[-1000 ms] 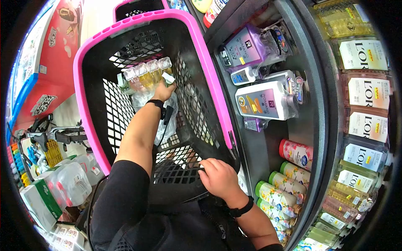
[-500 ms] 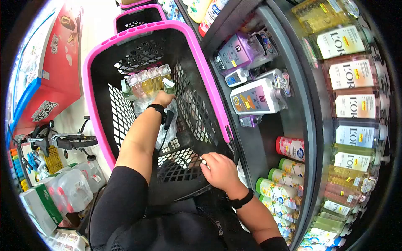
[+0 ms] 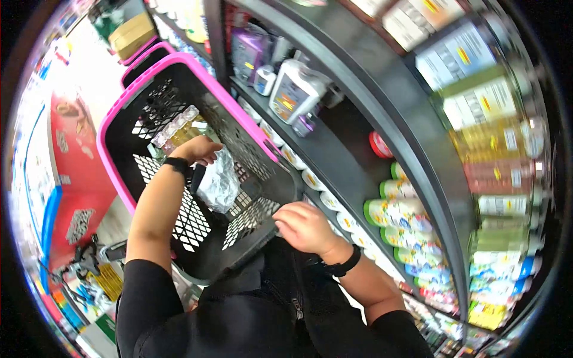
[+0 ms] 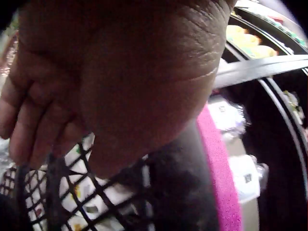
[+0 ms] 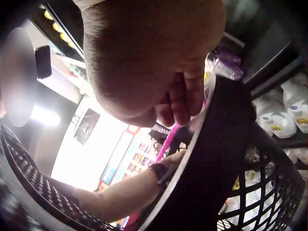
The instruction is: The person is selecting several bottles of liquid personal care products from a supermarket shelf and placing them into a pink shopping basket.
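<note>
In the head view, a black basket with a pink rim [image 3: 224,89] holds a row of clear bottles with yellow and pink contents [image 3: 181,127] and a crumpled clear plastic bag [image 3: 221,185]. My left hand [image 3: 200,149] is over the basket, beside the bottles and above the bag; its fingers are loosely bent. In the left wrist view this hand [image 4: 120,86] has nothing in its fingers. My right hand [image 3: 307,227] is at the basket's near right corner, fingers loosely curled. The right wrist view shows that hand [image 5: 149,62] empty near the basket's edge; contact is unclear.
Shelves on the right carry a large white bottle [image 3: 292,92], a purple pack [image 3: 248,53], several green-capped bottles [image 3: 397,215] and labelled pump bottles [image 3: 480,104]. A red display [image 3: 83,161] stands left. Another pink-rimmed basket [image 3: 146,62] is beyond mine.
My left hand has drawn back from the green-tinted bottle at the row's right end. The head view has turned, with the basket and right-hand shelves appearing tilted and farther left. My right hand stays at the basket's near side.
</note>
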Available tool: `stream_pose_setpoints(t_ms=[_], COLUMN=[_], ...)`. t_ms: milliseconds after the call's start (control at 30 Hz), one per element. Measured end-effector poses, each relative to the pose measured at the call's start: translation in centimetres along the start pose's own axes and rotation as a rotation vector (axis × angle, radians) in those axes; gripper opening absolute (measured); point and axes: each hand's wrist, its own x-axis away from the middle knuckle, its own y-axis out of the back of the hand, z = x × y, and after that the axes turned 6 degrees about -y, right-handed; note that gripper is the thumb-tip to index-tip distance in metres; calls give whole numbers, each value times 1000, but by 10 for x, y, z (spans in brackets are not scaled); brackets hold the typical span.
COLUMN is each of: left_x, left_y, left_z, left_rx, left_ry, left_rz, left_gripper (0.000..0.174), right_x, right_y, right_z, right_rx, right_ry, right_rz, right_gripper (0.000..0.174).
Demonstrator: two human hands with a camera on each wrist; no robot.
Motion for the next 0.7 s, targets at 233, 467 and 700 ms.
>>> stream_pose_setpoints(t_ms=[233, 467, 700], left_x=[158, 244, 282], left_y=[-66, -176, -274], left_z=[-110, -154, -228], left_rx=[-204, -15, -57], left_ry=[-398, -715, -1175], left_rz=[132, 243, 172], left_gripper=[38, 27, 18], right_x=[134, 287, 354], right_y=[72, 51, 57], right_z=[9, 2, 25], right_rx=[-153, -421, -339], right_ry=[-481, -783, -842], right_rz=[-436, -607, -653], right_gripper=[13, 11, 13])
